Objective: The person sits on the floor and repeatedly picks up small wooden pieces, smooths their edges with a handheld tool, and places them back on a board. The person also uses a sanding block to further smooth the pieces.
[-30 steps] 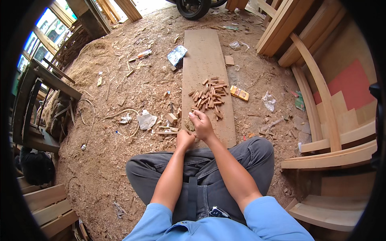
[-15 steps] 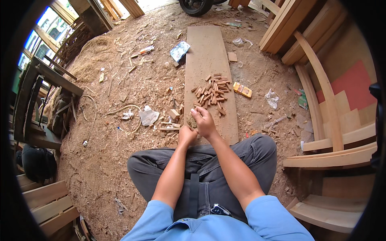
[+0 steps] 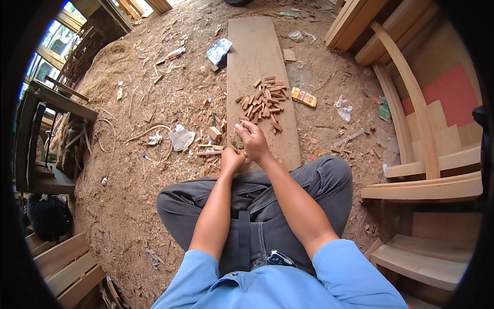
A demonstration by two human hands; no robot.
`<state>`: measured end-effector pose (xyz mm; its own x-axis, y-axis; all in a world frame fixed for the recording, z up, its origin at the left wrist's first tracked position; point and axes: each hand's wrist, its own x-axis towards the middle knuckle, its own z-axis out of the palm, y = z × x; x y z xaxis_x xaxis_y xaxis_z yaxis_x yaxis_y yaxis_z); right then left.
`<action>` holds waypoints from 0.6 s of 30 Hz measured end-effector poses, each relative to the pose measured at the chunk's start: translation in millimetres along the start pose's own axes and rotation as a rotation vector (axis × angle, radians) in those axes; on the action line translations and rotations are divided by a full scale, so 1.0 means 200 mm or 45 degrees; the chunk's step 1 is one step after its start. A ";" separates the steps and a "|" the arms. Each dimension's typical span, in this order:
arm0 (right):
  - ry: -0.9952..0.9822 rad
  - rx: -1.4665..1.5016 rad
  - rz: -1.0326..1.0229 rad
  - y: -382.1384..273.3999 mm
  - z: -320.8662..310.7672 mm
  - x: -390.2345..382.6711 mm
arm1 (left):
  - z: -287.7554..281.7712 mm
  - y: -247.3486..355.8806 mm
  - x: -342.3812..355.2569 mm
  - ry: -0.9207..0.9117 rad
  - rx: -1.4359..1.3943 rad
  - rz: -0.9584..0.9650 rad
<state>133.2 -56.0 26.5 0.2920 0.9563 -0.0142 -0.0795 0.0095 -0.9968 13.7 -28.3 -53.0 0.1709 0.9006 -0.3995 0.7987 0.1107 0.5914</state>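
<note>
Both forearms enter from the lower edge, out of light blue sleeves, and converge over the near end of a long flat board. The left forearm runs almost straight forward, leaning slightly inward; the right forearm slants from the right toward the centre, its hand reaching a little farther forward.

The left hand is at the board's near left corner, back upward, fingers curled in. The right hand is just beside it, forward and to the right, fingers bent, the thumb side forward. The hands meet or nearly meet; contact cannot be confirmed.

State of grip: both hands are narrowly drawn in. Whether either holds a piece cannot be told, the palms being hidden.

The small wooden pieces lie in a loose heap on the board, just ahead of the right hand, at mixed angles and partly overlapping. A thin wood strip and a pale wooden block lie left of the board, near the left hand. A yellow packet lies to the right of the heap, off the board.
</note>
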 end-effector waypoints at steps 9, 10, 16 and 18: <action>0.033 -0.139 -0.054 0.01 0.01 -0.03 | 0.01 -0.01 0.02 -0.009 -0.065 -0.102; 0.037 -0.209 -0.096 0.01 0.01 -0.03 | 0.01 -0.01 0.03 0.012 -0.042 -0.032; -0.022 0.048 0.031 0.02 -0.01 0.00 | 0.01 -0.01 0.01 -0.066 -0.001 -0.095; -0.002 -0.027 -0.036 0.02 -0.01 0.00 | 0.00 0.00 0.00 -0.008 -0.021 0.017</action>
<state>135.3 -56.1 22.9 0.2924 0.9562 0.0141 -0.0509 0.0303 -0.9982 13.2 -29.3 -53.5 0.1851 0.8995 -0.3957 0.7867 0.1057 0.6082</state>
